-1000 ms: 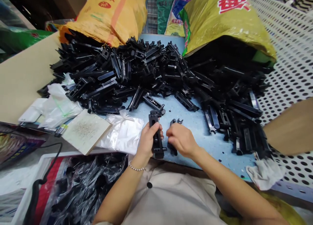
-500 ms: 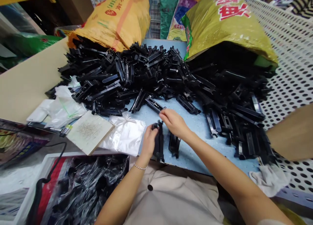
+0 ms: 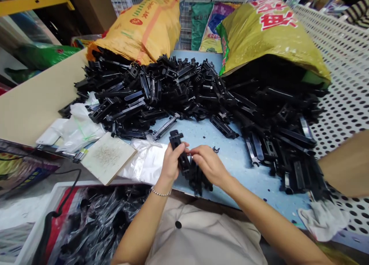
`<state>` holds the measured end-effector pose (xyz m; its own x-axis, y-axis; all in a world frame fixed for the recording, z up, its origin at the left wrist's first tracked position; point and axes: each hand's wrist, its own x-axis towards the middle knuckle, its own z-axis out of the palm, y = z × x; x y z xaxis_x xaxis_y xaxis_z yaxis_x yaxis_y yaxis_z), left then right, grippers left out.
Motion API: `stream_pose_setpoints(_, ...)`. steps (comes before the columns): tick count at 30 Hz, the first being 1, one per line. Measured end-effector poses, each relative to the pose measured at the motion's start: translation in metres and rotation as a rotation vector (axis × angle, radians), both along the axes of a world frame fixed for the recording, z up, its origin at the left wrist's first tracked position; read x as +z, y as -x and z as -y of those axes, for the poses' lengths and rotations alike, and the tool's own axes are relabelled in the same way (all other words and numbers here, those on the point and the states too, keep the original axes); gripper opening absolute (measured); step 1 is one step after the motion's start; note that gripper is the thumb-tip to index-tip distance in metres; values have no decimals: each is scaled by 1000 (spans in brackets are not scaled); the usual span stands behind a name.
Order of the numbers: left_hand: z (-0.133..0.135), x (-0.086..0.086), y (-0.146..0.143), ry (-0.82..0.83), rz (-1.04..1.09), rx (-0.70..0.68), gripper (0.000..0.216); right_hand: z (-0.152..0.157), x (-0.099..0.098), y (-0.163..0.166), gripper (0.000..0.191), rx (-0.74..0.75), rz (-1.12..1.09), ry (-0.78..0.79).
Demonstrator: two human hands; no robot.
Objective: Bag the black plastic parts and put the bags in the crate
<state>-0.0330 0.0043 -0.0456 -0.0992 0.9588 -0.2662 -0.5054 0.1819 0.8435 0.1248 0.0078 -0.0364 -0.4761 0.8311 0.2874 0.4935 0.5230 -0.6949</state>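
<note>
My left hand (image 3: 170,161) is closed around a long black plastic part (image 3: 175,138), held tilted above the table's front edge. My right hand (image 3: 210,163) is beside it, its thumb and fingers pinched together at the part's right side. Whatever sits between those fingertips is too small to make out. Below and between the hands, more black plastic parts (image 3: 196,180) lie on the blue tabletop (image 3: 230,157), partly covered by the right hand.
A heap of similar black parts (image 3: 161,84) spreads across the back, spilling from an orange sack (image 3: 144,30) and a yellow-green sack (image 3: 271,38). Left are clear plastic bags (image 3: 145,161) and a square board (image 3: 108,157). A bin (image 3: 57,186) of bagged black items stands at front left.
The black part near my right fingertips has left its spot on the table, and my left hand now holds a part raised. My right hand has come down beside it.
</note>
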Motion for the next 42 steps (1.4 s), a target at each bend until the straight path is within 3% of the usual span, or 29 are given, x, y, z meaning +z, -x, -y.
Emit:
stream_pose_setpoints(3, 17, 10, -11, -10, 0, -193, 35, -7, 6, -11, 31, -158, -65, -9)
stream_pose_setpoints(5, 24, 11, -19, -11, -30, -247, 36, -16, 7, -12, 34, -185, -77, 38)
stream_pose_setpoints(9, 21, 7, -21, 26, -92, -184, 37, -20, 6, -10, 45, -105, -229, 433)
stream_pose_setpoints(11, 15, 7, -12, 65, -69, -139, 38, -10, 6, -10, 46, -1, -231, 480)
stream_pose_setpoints(13, 11, 9, -3, 103, -38, -124, 41, 6, 5, -12, 42, 109, -95, 284)
stream_pose_setpoints(15, 11, 11, 2, 141, -15, -138, 44, 23, 1, -11, 38, 191, 89, -17)
stream_pose_setpoints(18, 15, 13, -1, 170, -37, -155, 49, 44, -7, -4, 37, 231, 221, -333)
stream_pose_setpoints(20, 18, 8, -5, 125, -113, -125, 59, 49, -11, 0, 37, 237, 240, -382)
stream_pose_setpoints(23, 15, -10, 0, 42, -215, -33, 72, 30, -11, -2, 37, 259, 294, -286)
stream_pose_setpoints(25, 10, -29, 9, 12, -311, 35, 61, 0, -11, -14, 36, 130, 348, -174)
stream_pose_setpoints(29, 3, -63, 19, -71, -654, 40, 35, -71, -20, -53, 32, -527, 573, 11)
stream_pose_setpoints(32, 8, -73, 10, -190, -789, -46, 36, -100, -30, -78, 41, -671, 641, 127)
stream_pose_setpoints(34, 14, -70, 1, -256, -844, -75, 40, -99, -32, -88, 41, -650, 611, 151)
stream_pose_setpoints(37, 22, -52, -13, -309, -876, -19, 42, -71, -24, -89, 38, -551, 373, 163)
stream_pose_setpoints(39, 24, -34, -22, -325, -738, -13, 48, -39, -13, -78, 37, -462, 148, 148)
stream_pose_setpoints(42, 23, -8, -35, -270, -329, -120, 52, 9, 5, -54, 31, -250, -47, 149)
